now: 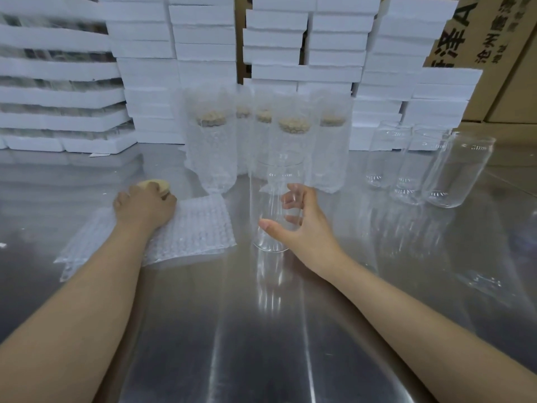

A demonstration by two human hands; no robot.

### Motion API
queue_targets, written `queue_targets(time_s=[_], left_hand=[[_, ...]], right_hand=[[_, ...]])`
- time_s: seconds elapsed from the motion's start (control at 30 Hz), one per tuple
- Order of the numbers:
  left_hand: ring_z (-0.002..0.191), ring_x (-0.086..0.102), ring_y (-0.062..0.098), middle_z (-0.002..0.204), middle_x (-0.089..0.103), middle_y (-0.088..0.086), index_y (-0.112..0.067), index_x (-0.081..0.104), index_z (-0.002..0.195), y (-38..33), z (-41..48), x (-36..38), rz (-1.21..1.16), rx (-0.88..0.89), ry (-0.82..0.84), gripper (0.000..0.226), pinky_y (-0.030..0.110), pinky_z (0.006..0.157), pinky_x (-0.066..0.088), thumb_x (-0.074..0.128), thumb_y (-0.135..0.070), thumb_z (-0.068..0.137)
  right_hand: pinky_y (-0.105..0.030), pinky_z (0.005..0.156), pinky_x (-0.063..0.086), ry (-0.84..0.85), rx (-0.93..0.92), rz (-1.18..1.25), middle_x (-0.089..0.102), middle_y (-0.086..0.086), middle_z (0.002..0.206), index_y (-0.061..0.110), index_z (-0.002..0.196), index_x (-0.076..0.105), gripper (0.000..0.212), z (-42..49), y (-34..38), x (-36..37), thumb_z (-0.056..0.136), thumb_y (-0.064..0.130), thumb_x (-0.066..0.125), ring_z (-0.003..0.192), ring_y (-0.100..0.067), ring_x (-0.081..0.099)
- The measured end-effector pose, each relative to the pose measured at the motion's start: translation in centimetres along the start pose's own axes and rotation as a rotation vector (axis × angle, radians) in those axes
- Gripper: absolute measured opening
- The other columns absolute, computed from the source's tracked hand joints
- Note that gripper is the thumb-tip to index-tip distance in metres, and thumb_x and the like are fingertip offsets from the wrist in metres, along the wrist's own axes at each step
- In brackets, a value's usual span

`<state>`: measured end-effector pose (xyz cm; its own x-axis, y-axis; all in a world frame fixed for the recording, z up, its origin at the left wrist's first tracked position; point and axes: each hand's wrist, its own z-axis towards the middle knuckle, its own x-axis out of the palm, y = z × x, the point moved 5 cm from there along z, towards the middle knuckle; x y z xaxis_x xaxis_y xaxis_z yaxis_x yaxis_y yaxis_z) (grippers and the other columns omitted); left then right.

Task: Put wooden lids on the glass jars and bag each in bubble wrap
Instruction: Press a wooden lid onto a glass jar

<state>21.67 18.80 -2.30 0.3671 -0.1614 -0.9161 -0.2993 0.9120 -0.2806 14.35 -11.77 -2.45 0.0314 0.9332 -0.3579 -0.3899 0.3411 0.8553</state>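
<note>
left grip (pixel 145 206) is holding a round wooden lid (pixel 155 184), right grip (pixel 300 225) is clasping a clear glass jar (pixel 273 199); five bagged jars (pixel 212 158) beyond, three bare jars (pixel 459 173) rightward

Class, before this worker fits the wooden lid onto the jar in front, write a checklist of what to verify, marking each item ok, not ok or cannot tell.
1. Lid in hand: the left hand grips a wooden lid. Ok.
2. Jar upright, mouth uncovered: the glass jar stands on the steel table. Ok.
3. Jar steadied: the right hand curls round it. Ok.
4. Lid's underside facing down: hidden by the fingers. Cannot tell.
5. Bag ready: bubble-wrap bags lie flat beside the jar. Ok.
</note>
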Motion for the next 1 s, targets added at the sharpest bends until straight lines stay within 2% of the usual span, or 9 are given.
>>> queue_targets(time_s=[0.3,0.4,0.5,0.57,0.67,0.73,0.83,0.93,1.0], left_hand=[[0.115,0.044,0.044,0.121,0.052,0.027,-0.001,0.048,0.114,-0.6,0.1,0.2,-0.113,-0.077,0.027,0.038,0.041,0.095,0.036,0.056,-0.030,0.092],[0.116,0.042,0.043,0.120,0.052,0.028,0.000,0.055,0.110,-0.5,-0.3,-0.9,-0.196,-0.064,-0.090,0.037,0.041,0.097,0.035,0.066,-0.025,0.084],[0.117,0.043,0.038,0.120,0.051,0.021,-0.004,0.057,0.107,-1.2,-1.3,-3.9,-0.464,-0.019,-0.346,0.038,0.043,0.099,0.035,0.069,-0.027,0.080],[0.106,0.051,0.026,0.114,0.054,0.010,-0.013,0.051,0.108,-2.3,-2.0,-5.9,-0.876,-0.045,-0.380,0.043,0.037,0.091,0.044,0.067,-0.044,0.082],[0.073,0.056,0.013,0.094,0.056,0.001,-0.025,0.051,0.097,-5.1,-3.2,-7.4,-1.712,-0.171,-0.065,0.025,0.023,0.065,0.039,0.054,-0.048,0.089],[0.071,0.060,0.018,0.097,0.065,0.010,-0.016,0.056,0.104,-7.3,-4.5,-7.4,-2.140,-0.222,0.306,0.030,0.024,0.065,0.041,0.048,-0.041,0.090],[0.080,0.062,0.022,0.105,0.068,0.019,-0.005,0.057,0.116,-9.9,-7.3,-7.5,-2.195,-0.109,0.612,0.046,0.025,0.072,0.044,0.046,-0.042,0.090],[0.082,0.063,0.022,0.106,0.068,0.020,-0.004,0.059,0.113,-11.6,-8.8,-8.0,-2.157,-0.062,0.666,0.045,0.023,0.074,0.046,0.048,-0.041,0.091],[0.084,0.064,0.022,0.107,0.068,0.020,-0.004,0.060,0.111,-12.2,-9.0,-8.0,-2.140,-0.052,0.652,0.044,0.024,0.077,0.048,0.050,-0.041,0.090]], right_hand=[[-0.010,0.089,0.041,0.023,-0.020,-0.031,0.043,0.023,0.117,0.029,0.139,0.029,0.083,0.1,0.0,0.0,0.075,0.050,0.077,0.110,0.006,0.049],[-0.009,0.087,0.041,0.025,-0.024,-0.032,0.044,0.023,0.117,0.031,0.139,0.029,0.088,0.2,0.1,0.1,0.069,0.061,0.074,0.109,0.007,0.049],[-0.015,0.090,0.043,0.022,-0.023,-0.037,0.046,0.019,0.119,0.030,0.139,0.030,0.091,0.3,0.0,0.0,0.066,0.063,0.073,0.112,-0.002,0.051],[-0.019,0.095,0.042,0.024,-0.021,-0.034,0.047,0.016,0.121,0.030,0.139,0.031,0.087,0.3,0.0,-0.1,0.070,0.055,0.077,0.115,-0.002,0.050],[-0.018,0.102,0.040,0.012,-0.036,-0.015,0.047,0.014,0.124,0.029,0.139,0.033,0.084,0.2,0.1,-0.3,0.071,0.048,0.079,0.118,0.004,0.050],[-0.009,0.097,0.039,-0.030,-0.072,-0.034,0.044,0.014,0.126,0.031,0.141,0.033,0.087,0.1,0.5,-0.5,0.069,0.049,0.080,0.115,0.006,0.050],[0.000,0.088,0.036,-0.121,-0.177,-0.152,0.038,0.016,0.123,0.038,0.139,0.033,0.087,-0.2,1.4,-1.1,0.068,0.046,0.082,0.110,0.004,0.048],[-0.003,0.086,0.037,-0.163,-0.223,-0.197,0.035,0.017,0.123,0.047,0.135,0.029,0.087,-0.4,1.7,-1.5,0.067,0.042,0.083,0.109,0.002,0.048],[-0.001,0.085,0.037,-0.187,-0.204,-0.170,0.037,0.016,0.124,0.040,0.139,0.033,0.087,-0.5,1.4,-1.8,0.068,0.037,0.085,0.109,0.002,0.049]])
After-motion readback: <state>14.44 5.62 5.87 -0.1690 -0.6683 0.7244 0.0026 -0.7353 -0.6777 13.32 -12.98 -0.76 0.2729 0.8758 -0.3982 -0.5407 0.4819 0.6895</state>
